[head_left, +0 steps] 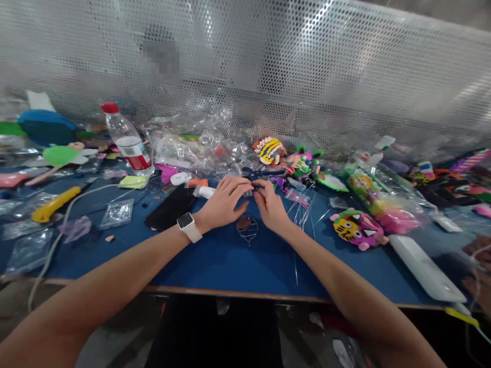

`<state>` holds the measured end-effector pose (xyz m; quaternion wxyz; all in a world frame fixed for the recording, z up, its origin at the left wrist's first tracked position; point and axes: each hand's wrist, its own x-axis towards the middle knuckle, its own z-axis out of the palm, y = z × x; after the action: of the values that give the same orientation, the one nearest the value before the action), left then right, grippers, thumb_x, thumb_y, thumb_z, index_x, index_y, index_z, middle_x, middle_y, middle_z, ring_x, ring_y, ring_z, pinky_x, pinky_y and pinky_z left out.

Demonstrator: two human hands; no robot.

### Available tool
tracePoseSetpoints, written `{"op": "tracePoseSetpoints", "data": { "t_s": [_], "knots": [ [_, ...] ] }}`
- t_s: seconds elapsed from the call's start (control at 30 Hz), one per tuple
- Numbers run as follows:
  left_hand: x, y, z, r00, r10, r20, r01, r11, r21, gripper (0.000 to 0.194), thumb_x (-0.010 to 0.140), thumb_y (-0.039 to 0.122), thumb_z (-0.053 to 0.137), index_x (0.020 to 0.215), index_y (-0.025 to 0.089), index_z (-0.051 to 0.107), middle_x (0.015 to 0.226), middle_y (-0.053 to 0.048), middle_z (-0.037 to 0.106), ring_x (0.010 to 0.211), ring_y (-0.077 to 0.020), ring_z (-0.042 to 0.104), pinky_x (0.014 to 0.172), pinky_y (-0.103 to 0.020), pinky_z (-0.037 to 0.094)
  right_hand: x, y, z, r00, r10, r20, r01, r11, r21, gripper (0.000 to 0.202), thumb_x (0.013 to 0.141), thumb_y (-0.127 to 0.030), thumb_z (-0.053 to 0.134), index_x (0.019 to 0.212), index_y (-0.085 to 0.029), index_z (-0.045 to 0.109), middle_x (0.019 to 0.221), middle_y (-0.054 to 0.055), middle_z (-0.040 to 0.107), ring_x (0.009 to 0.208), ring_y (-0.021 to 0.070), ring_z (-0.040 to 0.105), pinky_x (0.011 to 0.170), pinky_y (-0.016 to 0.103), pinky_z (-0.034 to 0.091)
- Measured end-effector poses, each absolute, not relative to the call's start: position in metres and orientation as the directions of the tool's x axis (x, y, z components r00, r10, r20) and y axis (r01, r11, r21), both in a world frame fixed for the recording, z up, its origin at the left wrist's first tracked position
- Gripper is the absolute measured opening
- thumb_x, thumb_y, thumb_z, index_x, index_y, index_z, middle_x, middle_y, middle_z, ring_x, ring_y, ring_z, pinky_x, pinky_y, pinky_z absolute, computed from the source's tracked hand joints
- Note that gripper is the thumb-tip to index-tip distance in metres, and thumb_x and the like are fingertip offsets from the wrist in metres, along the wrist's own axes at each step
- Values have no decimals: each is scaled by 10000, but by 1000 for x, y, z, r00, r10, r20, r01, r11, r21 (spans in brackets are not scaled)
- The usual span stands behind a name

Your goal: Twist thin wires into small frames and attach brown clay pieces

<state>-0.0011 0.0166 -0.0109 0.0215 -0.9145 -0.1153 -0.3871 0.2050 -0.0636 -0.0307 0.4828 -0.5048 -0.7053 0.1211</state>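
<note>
A wire frame (251, 236) with a brown piece (243, 223) in it lies on the blue worktop (230, 266), between the forearms and just on the near side of the hands. The frame looks like a leaf or a drop: its narrow tip points toward the near edge of the worktop, its wider end toward the hands, and its long axis runs roughly from near to far. The brown piece sits in the wider part, toward the left. Above it, the left hand (227, 202) is partly open, palm down, with fingers bent and the thumb apart from them. The right hand (271, 205) reaches in from the other side with curled fingers, and its fingertips come close to those of the left; whether they pinch something small there cannot be told. Just beyond the fingertips lie dark blue-handled pliers (264, 174), set roughly crosswise. A white tube (206, 192) lies beside the left hand, next to a black slab (171, 207) that slants away to the right. Right of the right hand, thin wires (306, 212) lie scattered, and beyond them rests a pink and orange clay face (359, 229).
</note>
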Motion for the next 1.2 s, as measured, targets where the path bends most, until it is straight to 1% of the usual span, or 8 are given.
{"op": "tracePoseSetpoints", "data": {
  "t_s": [0.17, 0.23, 0.33, 0.47, 0.57, 0.77, 1.0, 1.2],
  "knots": [
    [4, 9, -12, 734, 46, 677, 159, -981, -106, 392, 1080, 230, 647, 1466, 235, 579, 1410, -128, 695, 1395, -316, 615, 1238, -570, 487, 205, -60, -34, -45, 774, 631, 544, 549, -635, 674, 1121, -274, 527, 1746, -265, 274, 1334, 160, 693, 1099, 279, 752, 965, 490, 666],
    [7, 6, -14, 760, 14, 650, 143, -979, -146, 404, 1080, 245, 666, 1476, 224, 590, 1401, -118, 714, 1412, -310, 606, 1265, -557, 465, 203, -62, -33, -57, 753, 656, 557, 569, -605, 739, 1094, -260, 568, 1766, -262, 261, 1426, 178, 668, 1296, 316, 704, 1112, 538, 627],
    [12, 3, -16, 784, 29, 621, 164, -973, -161, 336, 1079, 233, 677, 1414, 224, 651, 1340, -96, 748, 1406, -298, 608, 1265, -537, 451, 200, -64, -33, -56, 765, 642, 547, 561, -621, 764, 1077, -248, 582, 1775, -272, 272, 1496, 175, 648, 1390, 326, 661, 1206, 568, 578],
    [13, 7, -16, 790, 58, 611, 196, -967, -161, 218, 1093, 158, 631, 1272, 238, 727, 1275, -76, 777, 1308, -270, 633, 1191, -492, 473, 199, -65, -37, -64, 834, 548, 445, 516, -732, 803, 1068, -317, 651, 1776, -291, 273, 1507, 173, 649, 1328, 315, 699, 1108, 522, 644],
    [9, 14, -16, 762, 88, 642, 231, -962, -143, 228, 1103, 140, 597, 1263, 231, 731, 1280, -84, 781, 1261, -259, 639, 1142, -466, 478, 200, -63, -39, -66, 877, 476, 332, 469, -818, 758, 1045, -459, 738, 1701, -278, 406, 1412, 162, 711, 1196, 299, 756, 1003, 485, 681],
    [5, 23, -17, 716, 95, 692, 239, -964, -115, 204, 1156, 229, 547, 1309, 225, 682, 1211, -79, 778, 1196, -238, 661, 1097, -426, 489, 204, -61, -29, 8, 915, 404, 329, 379, -865, 462, 948, -657, 825, 1127, -233, 777, 1055, 100, 829, 972, 295, 784, 919, 481, 667],
    [10, 17, -20, 723, 101, 684, 259, -957, -132, 261, 1145, 284, 587, 1387, 195, 623, 1322, -145, 702, 1196, -281, 670, 999, -435, 540, 210, -60, -20, 71, 904, 421, 385, 365, -848, 400, 918, -628, 833, 980, -233, 828, 950, 73, 841, 867, 273, 766, 869, 451, 640],
    [8, 19, -20, 694, 83, 715, 275, -948, -157, 180, 1172, 277, 535, 1294, 206, 647, 1224, -115, 700, 1127, -256, 680, 944, -404, 533, 211, -56, -26, 41, 930, 365, 334, 332, -882, 530, 863, -771, 837, 917, -244, 828, 870, 56, 801, 793, 251, 715, 789, 426, 627]
  ]
}}
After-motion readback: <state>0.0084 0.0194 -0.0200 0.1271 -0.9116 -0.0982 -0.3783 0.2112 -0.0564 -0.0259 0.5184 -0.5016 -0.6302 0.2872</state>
